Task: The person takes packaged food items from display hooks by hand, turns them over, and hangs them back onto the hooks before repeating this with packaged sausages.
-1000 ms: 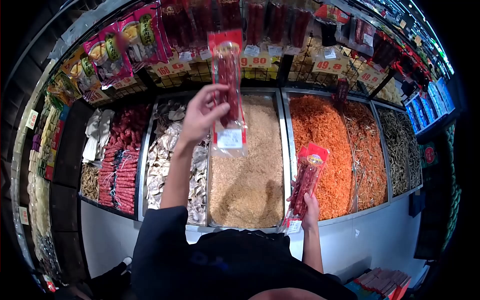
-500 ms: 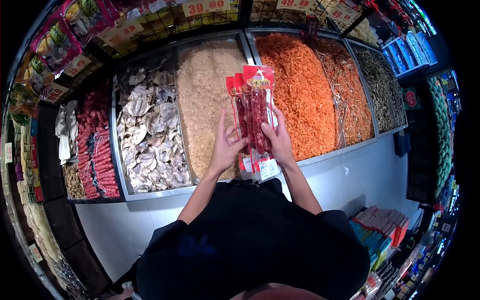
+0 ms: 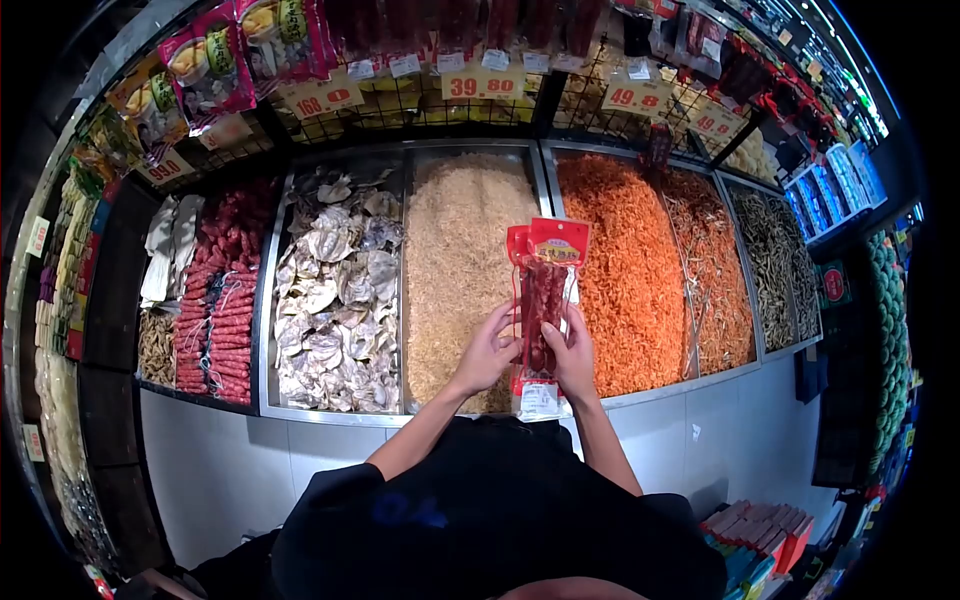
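Note:
Both hands hold a small stack of vacuum packs of dried sausages (image 3: 543,288), each with a red header and clear plastic over dark red links. The packs overlap and stand nearly upright in front of my chest, with a white label at the bottom. My right hand (image 3: 574,362) grips the right side, thumb pressed on the front pack. At the left edge, my left hand (image 3: 488,355) has its fingers closed against the packs. The rear packs are mostly covered by the front one, so I cannot tell how many there are.
Beneath the packs are metal-edged bins of tiny pale dried shrimp (image 3: 450,260), orange dried shrimp (image 3: 620,290) and flat dried fish (image 3: 335,290). Loose red sausages (image 3: 228,340) lie further left. Sausage packs (image 3: 510,30) hang along the back rack above price signs (image 3: 483,86).
The fanned packs are now lined up more closely, one over another. My view has tilted upward, bringing the hanging packs into sight. Both hands keep hold.

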Demonstrator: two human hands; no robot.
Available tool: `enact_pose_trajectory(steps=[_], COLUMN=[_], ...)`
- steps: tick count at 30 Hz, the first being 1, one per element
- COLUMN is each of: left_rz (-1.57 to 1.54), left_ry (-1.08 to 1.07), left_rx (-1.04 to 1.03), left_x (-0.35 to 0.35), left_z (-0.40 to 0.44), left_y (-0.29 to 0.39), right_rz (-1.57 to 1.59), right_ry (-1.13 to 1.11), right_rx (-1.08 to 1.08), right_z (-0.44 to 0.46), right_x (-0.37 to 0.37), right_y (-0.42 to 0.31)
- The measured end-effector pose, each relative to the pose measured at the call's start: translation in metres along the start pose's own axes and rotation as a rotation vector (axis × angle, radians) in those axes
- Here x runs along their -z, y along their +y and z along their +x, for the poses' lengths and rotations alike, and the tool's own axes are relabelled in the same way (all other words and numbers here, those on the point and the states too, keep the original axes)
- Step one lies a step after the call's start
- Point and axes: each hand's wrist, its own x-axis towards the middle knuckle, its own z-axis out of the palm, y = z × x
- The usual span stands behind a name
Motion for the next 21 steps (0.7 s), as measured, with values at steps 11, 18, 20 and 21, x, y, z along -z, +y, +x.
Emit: enact_pose_trajectory(steps=[11, 18, 20, 21], left_rz=[0.727, 0.788, 0.850, 0.844], left_ry=[-0.265, 0.429, 0.569, 0.604], left_rx=[0.165, -0.589, -0.698, -0.701], left_x=[0.042, 0.144, 0.152, 0.150], left_z=[0.052, 0.234, 0.263, 0.273], left_y=[0.032, 0.200, 0.253, 0.275], right_rz=[0.518, 0.551, 0.543, 0.533], right_ry=[0.097, 0.087, 0.095, 0.108], right_rx=[-0.390, -0.379, -0.367, -0.364], right_z=[-0.024, -0.053, -0.054, -0.055], right_x=[0.058, 0.053, 0.059, 0.061], right_y=[0.017, 0.022, 0.037, 0.042])
